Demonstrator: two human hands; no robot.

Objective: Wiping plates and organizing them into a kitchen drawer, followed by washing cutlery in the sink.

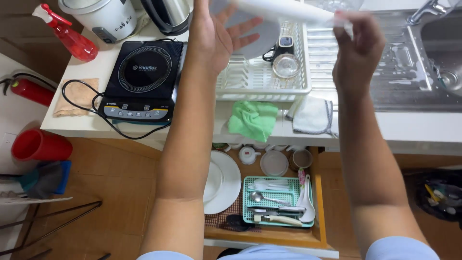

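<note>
— What do you have in the hands?

— I see both raised over the counter. My right hand (358, 50) pinches the edge of a white plate (284, 9) between thumb and fingers; the plate is blurred and seen nearly edge-on, a smooth pale band across the top of the view. My left hand (216, 36) is spread open, palm toward the plate's other end. Whether it touches the rim I cannot tell.

— And under them?

— A white plastic dish rack (262, 82) with ribbed slots. In it lie a round grey plate (264, 36) and a small glass lid (286, 65) with a black handle beside it. To the right is the ridged steel draining board of the sink (409, 62), shiny and wet-looking.

— Left of the rack?

— A flat black induction cooker (144, 79) with a round ring on its glass top, its black cord looping over the counter's edge. Beyond it stands a red spray bottle (70, 36).

— Nearer you?

— A crumpled green cloth (252, 120) and a white cloth (313, 115) with a dark hem on the counter's front edge. Below, an open wooden drawer (320, 207) holds stacked white plates (224, 183) and a teal slotted tray (276, 185) of cutlery.
</note>
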